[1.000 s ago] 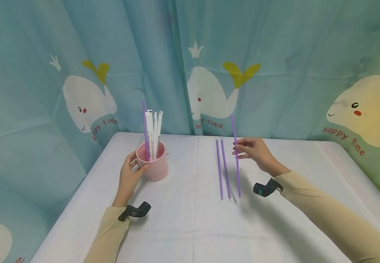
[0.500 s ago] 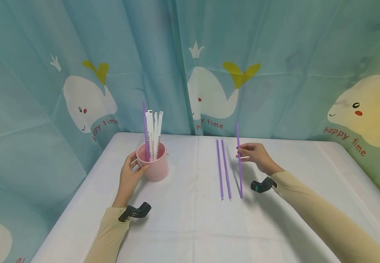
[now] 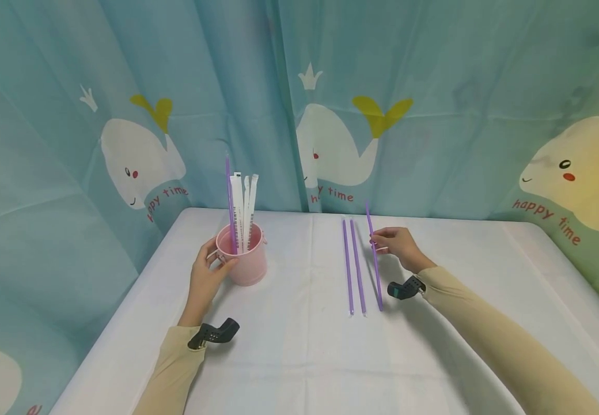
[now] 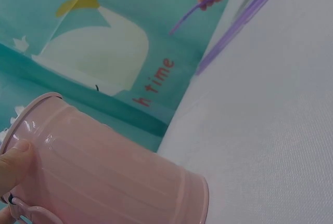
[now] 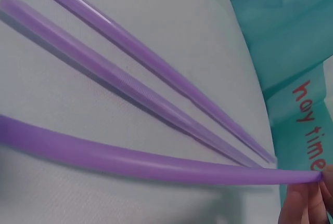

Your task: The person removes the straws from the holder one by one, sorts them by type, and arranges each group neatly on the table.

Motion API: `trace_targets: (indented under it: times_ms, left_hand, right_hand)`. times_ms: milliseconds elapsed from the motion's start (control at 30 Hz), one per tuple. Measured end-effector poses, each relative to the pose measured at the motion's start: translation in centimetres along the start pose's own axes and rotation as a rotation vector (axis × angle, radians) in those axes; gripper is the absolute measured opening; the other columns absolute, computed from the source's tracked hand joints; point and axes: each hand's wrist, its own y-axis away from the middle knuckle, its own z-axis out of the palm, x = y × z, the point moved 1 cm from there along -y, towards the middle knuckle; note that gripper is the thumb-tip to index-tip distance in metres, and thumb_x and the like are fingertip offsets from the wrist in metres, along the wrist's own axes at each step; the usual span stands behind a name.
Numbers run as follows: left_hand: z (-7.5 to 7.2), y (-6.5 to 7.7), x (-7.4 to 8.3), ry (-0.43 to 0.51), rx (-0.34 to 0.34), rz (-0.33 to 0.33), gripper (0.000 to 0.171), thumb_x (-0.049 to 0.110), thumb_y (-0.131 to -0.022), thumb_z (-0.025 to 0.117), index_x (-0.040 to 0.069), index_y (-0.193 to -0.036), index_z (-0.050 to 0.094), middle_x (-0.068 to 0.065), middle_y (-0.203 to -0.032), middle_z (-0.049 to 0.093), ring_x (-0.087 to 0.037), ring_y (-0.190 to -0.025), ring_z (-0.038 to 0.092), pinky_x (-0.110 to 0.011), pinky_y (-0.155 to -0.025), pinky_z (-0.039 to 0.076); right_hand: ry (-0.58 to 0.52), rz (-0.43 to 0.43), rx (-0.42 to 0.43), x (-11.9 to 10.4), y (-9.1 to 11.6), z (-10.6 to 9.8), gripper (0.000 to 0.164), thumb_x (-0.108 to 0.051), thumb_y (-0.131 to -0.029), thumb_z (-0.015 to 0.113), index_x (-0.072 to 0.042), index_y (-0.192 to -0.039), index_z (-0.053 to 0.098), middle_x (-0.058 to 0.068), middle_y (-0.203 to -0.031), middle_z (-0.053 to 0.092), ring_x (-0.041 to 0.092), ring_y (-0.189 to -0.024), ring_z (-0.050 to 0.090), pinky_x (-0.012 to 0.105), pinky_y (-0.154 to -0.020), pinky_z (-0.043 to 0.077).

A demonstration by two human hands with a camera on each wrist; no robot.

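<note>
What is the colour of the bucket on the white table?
The bucket is pale pink; the left wrist view shows it best.

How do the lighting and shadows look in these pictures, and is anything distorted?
Head view: brightest, a soft shadow from the right sleeve on the white table; left wrist view: dimmer, small glints near the rim of the pink bucket; right wrist view: also dim, the held purple straw looks bowed, lens or real bend, I can't tell.

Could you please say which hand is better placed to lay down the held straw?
Likely the right hand: it pinches the held straw beside two lying straws; the left hand holds the bucket.
</note>
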Motion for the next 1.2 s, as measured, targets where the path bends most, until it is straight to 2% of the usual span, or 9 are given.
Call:
trace_targets:
  times_ms: [333,733,1000,1200]
  left_hand:
    - [0.0,0.0,0.2,-0.003,0.009,0.021,0.071,0.015,-0.085,0.069,0.006,-0.144,0.031,-0.017,-0.147,0.035,-0.034,-0.136,0.036,-0.046,-0.111,0.039]
    - [0.1,0.0,0.3,-0.012,0.014,-0.002,0.071,0.017,-0.085,0.069,0.007,-0.144,0.031,-0.015,-0.147,0.035,-0.033,-0.137,0.036,-0.046,-0.111,0.039]
    - [0.1,0.0,0.2,-0.006,0.005,0.003,0.071,0.016,-0.085,0.069,0.007,-0.144,0.030,-0.016,-0.147,0.034,-0.033,-0.137,0.035,-0.046,-0.112,0.038]
    - [0.0,0.0,0.0,-0.010,0.010,0.003,0.070,0.015,-0.086,0.068,0.007,-0.144,0.030,-0.016,-0.147,0.035,-0.033,-0.137,0.035,-0.045,-0.111,0.038]
  right_hand:
    - [-0.026,0.090,-0.009,0.5,-0.1,0.1,0.037,-0.004,-0.094,0.052,0.022,-0.121,0.046,-0.004,-0.077,0.066,0.001,-0.065,0.062,0.016,-0.068,0.058]
    - [0.048,0.177,0.020,1.8,-1.1,0.2,0.035,-0.004,-0.091,0.055,0.020,-0.117,0.052,-0.009,-0.066,0.062,0.001,-0.063,0.059,0.014,-0.062,0.056]
    - [0.053,0.194,0.037,1.9,-1.5,0.4,0.034,-0.004,-0.089,0.059,0.019,-0.113,0.054,-0.008,-0.062,0.063,0.001,-0.058,0.061,0.015,-0.060,0.057]
    - [0.098,0.188,0.063,1.7,-1.7,0.8,0.029,-0.003,-0.088,0.060,0.019,-0.108,0.057,-0.007,-0.059,0.062,0.001,-0.055,0.060,0.016,-0.057,0.057]
